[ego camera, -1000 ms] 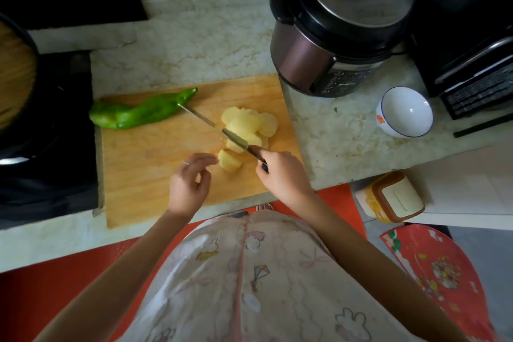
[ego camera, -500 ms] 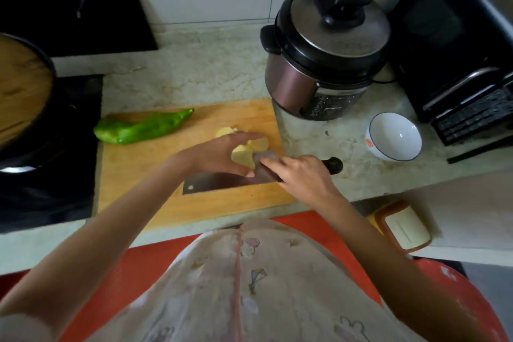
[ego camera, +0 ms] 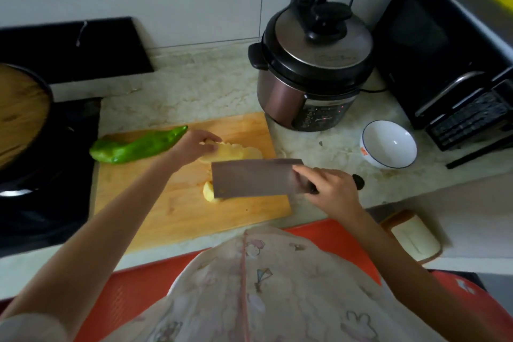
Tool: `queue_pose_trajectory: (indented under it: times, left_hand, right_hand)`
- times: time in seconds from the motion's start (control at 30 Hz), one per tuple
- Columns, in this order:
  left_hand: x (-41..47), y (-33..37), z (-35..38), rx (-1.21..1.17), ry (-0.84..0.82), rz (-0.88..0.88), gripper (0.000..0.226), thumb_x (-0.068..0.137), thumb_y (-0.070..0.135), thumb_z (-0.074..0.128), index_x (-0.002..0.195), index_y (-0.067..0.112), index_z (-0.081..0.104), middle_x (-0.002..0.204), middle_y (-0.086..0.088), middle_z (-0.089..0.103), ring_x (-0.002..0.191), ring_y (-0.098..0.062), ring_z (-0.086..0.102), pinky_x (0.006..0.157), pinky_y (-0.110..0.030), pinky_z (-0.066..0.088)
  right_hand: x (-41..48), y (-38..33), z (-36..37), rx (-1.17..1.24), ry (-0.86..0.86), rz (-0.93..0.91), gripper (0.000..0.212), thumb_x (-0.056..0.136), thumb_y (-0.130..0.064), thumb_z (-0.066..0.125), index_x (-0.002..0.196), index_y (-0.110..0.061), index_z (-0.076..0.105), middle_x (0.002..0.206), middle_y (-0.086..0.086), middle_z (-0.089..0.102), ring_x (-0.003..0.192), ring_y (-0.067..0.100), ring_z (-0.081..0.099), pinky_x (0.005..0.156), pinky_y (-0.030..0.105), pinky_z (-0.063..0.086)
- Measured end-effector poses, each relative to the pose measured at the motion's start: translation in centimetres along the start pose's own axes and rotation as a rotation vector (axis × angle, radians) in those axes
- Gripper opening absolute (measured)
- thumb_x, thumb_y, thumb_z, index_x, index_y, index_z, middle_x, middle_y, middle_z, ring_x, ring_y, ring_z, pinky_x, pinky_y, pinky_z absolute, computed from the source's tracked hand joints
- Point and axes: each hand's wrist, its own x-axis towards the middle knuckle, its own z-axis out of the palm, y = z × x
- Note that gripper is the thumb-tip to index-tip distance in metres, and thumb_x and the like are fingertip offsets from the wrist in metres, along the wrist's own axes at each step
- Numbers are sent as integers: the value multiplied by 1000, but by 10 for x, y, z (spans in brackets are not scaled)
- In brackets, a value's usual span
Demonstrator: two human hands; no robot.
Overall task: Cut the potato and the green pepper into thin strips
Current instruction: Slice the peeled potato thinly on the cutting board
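Observation:
A wooden cutting board [ego camera: 172, 211] lies on the marble counter. A whole green pepper [ego camera: 136, 146] rests at its far left corner. Pale yellow potato slices [ego camera: 236, 151] lie fanned near the board's far right, and my left hand [ego camera: 194, 146] holds their left end with its fingers curled over them. My right hand [ego camera: 330, 189] grips the black handle of a cleaver [ego camera: 255, 178], whose flat blade lies tilted broadside over the board. A separate potato piece [ego camera: 209, 193] peeks out under the blade's left edge.
A pressure cooker [ego camera: 313, 64] stands just behind the board's right corner. A white bowl [ego camera: 388, 144] sits to its right, beside a black countertop oven [ego camera: 449, 72]. A black stove with a wok [ego camera: 22, 108] lies left of the board.
My left hand moved away from me to the far potato slices. The cleaver shifted right and its blade now covers the nearer potato piece. The view tilted upward.

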Motion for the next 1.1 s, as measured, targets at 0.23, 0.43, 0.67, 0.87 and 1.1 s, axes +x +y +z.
queue_pose_trajectory:
  times: [0.23, 0.43, 0.67, 0.87, 1.1]
  left_hand:
    - [-13, 20, 36, -524, 163, -107, 29, 85, -8, 64, 111, 4, 65, 67, 6, 63, 64, -5, 59, 54, -12, 51]
    - [-14, 12, 42, -467, 181, 6, 33, 84, -3, 67, 113, 12, 65, 113, -11, 67, 100, -14, 60, 84, -18, 51]
    - [-40, -23, 42, 129, 188, 213, 51, 86, 8, 69, 135, 13, 53, 151, -4, 34, 133, -21, 40, 104, -32, 34]
    - [-99, -73, 77, 156, 420, 320, 53, 80, 27, 73, 125, 12, 49, 136, -4, 41, 114, -19, 51, 85, -41, 52]
    - [-119, -87, 106, 293, 542, 375, 50, 83, 31, 60, 127, 14, 44, 132, -5, 41, 106, -24, 50, 70, -38, 55]
  right_hand:
    - [5, -8, 8, 312, -112, 452, 27, 79, -23, 56, 102, -22, 70, 51, -9, 53, 45, 10, 54, 40, 22, 41]
    - [17, -14, 16, 502, -138, 542, 18, 85, -11, 66, 100, -19, 69, 47, -10, 44, 53, 5, 54, 46, 18, 38]
    - [24, -21, 23, 528, -260, 564, 16, 87, -18, 64, 101, -25, 69, 46, -8, 44, 50, 9, 52, 47, 24, 38]
    - [26, -32, 25, 547, -407, 510, 14, 89, -25, 61, 101, -25, 68, 62, 0, 61, 57, 15, 58, 52, 33, 44]
    - [30, -57, 34, 535, -676, 464, 18, 92, -26, 54, 104, -16, 64, 62, -2, 56, 58, 16, 53, 52, 30, 37]
